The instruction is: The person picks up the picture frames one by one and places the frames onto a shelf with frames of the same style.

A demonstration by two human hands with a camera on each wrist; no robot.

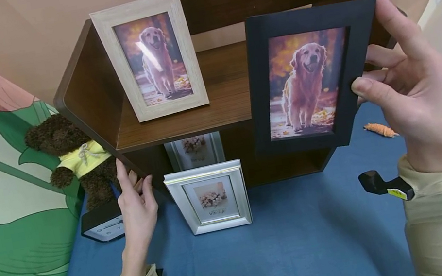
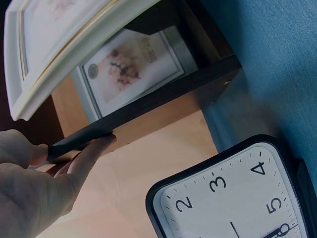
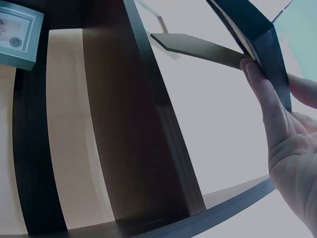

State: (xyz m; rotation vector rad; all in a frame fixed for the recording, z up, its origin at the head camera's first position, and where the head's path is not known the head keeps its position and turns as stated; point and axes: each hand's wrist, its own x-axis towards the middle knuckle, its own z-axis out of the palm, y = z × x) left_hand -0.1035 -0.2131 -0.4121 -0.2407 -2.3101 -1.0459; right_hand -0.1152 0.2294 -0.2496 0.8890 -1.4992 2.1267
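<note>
My right hand pinches a black picture frame at its right edge, with the thumb on the front. The frame, showing a golden dog photo, overlaps the right half of a dark brown wooden shelf. In the right wrist view its flat support leg sticks out behind. With thumb and fingers on either side, my left hand grips the shelf's left side panel. A cream picture frame with the same dog photo stands on the upper board, at the left.
A silvery white frame stands in front of the shelf, another flower-picture frame inside the lower compartment. Left of the shelf are a brown teddy bear in yellow and a black-rimmed clock. An orange carrot-like item lies right, on blue cloth.
</note>
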